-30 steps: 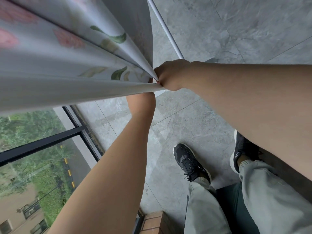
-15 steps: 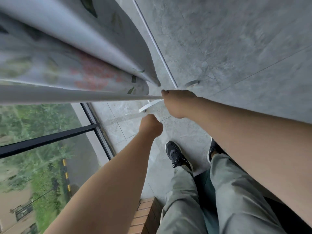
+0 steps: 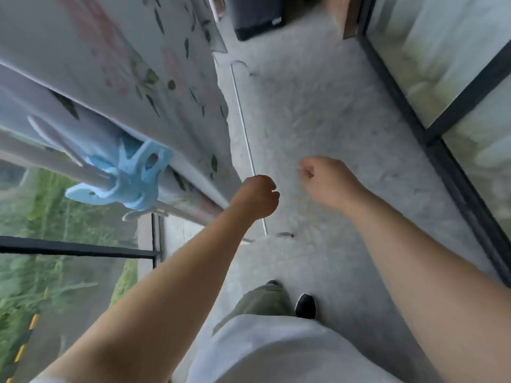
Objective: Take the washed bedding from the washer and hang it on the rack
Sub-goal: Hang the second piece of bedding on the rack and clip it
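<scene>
Bedding (image 3: 143, 59): thin printed cloth with a leaf and flower pattern, draped over rack rail (image 3: 177, 209) at left, pinned by blue plastic clip (image 3: 130, 175). Probably damp: limp, heavy, clingy. Best gripped at hem or corner. Left hand (image 3: 255, 197) fisted beside lower hem, contents not discernible. Right hand (image 3: 323, 178) curled, empty, clear of cloth.

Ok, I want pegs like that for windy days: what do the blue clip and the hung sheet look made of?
Blue clip: likely moulded plastic, matt pale blue, with cut-out holes and ribs. Sheet: thin fabric, fibre unclear, matt white with printed leaves and pink blotches; it hangs flat with soft folds.
</scene>
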Motion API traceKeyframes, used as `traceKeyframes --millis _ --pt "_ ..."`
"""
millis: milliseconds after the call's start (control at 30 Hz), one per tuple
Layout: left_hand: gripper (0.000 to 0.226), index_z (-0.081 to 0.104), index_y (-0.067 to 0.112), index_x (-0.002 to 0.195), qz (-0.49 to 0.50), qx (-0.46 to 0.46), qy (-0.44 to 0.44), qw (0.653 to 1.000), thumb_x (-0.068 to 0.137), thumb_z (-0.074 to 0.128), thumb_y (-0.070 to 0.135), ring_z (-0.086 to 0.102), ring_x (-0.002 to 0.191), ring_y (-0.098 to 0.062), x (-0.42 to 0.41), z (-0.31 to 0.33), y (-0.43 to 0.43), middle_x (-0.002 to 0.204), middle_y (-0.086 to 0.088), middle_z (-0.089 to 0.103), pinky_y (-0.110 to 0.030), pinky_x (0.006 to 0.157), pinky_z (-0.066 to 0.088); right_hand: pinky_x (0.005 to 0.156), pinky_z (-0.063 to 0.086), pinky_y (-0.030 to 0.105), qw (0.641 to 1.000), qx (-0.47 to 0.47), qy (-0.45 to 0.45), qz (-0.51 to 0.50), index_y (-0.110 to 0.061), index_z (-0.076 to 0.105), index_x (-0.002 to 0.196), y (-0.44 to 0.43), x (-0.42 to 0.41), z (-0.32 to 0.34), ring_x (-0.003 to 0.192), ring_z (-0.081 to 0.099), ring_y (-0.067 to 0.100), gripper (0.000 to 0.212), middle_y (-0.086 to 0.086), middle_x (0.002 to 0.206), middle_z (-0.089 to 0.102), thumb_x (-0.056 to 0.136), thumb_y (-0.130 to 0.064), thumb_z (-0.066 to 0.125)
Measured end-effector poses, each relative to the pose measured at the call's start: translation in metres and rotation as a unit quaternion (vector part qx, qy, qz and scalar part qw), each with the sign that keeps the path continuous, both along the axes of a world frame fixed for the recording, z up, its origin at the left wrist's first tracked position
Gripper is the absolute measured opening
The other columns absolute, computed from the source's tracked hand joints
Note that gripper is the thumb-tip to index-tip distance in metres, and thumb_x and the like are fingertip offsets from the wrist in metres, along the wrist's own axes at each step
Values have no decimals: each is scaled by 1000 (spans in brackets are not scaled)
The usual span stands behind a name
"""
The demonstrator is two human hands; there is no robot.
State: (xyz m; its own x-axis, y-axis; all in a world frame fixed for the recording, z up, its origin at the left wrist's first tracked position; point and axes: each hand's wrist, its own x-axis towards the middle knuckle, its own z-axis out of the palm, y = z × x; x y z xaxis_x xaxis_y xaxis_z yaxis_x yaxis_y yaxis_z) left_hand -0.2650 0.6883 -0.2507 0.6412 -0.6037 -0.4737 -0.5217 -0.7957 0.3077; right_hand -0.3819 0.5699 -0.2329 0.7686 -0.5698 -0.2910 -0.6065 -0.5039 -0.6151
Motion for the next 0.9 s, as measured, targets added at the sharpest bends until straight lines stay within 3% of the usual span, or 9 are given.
traceKeyframes --millis 67,100,133,167,200,300,400,667,900 --pt "30 66 20 118 -21 -6 -34 999 96 52 33 55 119 -24 13 20 -22 130 -3 59 -30 97 44 72 37 25 999 -17 -24 -16 -18 69 103 -24 4 20 107 62 30 25 5 103 70 100 -25 45" --pt "30 66 20 118 -27 -8 -51 998 96 51 34 55 119 -24 18 29 -30 130 -2 59 -31 97 44 70 37 27 999 -23 -35 -13 -21 68 93 -32 8 29 103 63 29 24 0 93 70 100 -25 46" --pt "30 66 19 117 -23 -23 -72 997 96 51 34 55 118 -24 27 40 -45 129 -2 60 -30 95 44 67 32 20 998 -32 -47 -5 -22 63 81 -47 15 44 95 62 31 25 -3 79 65 99 -24 46" --pt "30 66 19 116 -24 -29 -92 995 96 51 34 56 117 -24 32 50 -58 128 -2 60 -29 94 44 74 48 27 998 -31 -59 0 -20 62 77 -57 23 54 89 61 32 26 -3 75 63 99 -23 47" --pt "30 65 19 116 -21 -41 -110 993 96 50 35 56 117 -23 41 60 -74 127 -1 60 -29 93 43 70 45 33 997 -24 -70 4 -17 67 85 -71 34 63 92 63 32 24 0 82 68 99 -23 48" --pt "30 63 19 118 8 -65 -144 987 96 50 35 56 117 -23 70 87 -116 127 -1 59 -28 87 42 90 51 33 996 -25 -87 27 -16 70 113 -114 67 84 107 65 28 26 6 113 72 100 -25 49" --pt "29 63 17 118 35 -108 -187 976 98 50 32 54 119 -22 109 106 -165 126 -1 60 -28 90 42 87 50 32 993 -55 -83 62 -20 69 114 -174 107 101 107 64 26 28 4 115 70 101 -29 46" --pt "29 62 17 117 123 -128 -204 963 94 53 31 63 101 -25 200 148 -318 108 -1 68 -29 75 46 94 49 36 988 -96 -71 94 -19 64 125 -346 178 151 115 60 26 33 5 125 67 105 -30 41" --pt "26 71 12 98 141 -122 -216 959 96 49 26 66 84 -29 251 172 -463 97 -8 71 -33 67 53 92 46 32 988 -82 -81 104 -23 57 134 -499 232 153 119 58 22 37 1 132 63 107 -33 33"
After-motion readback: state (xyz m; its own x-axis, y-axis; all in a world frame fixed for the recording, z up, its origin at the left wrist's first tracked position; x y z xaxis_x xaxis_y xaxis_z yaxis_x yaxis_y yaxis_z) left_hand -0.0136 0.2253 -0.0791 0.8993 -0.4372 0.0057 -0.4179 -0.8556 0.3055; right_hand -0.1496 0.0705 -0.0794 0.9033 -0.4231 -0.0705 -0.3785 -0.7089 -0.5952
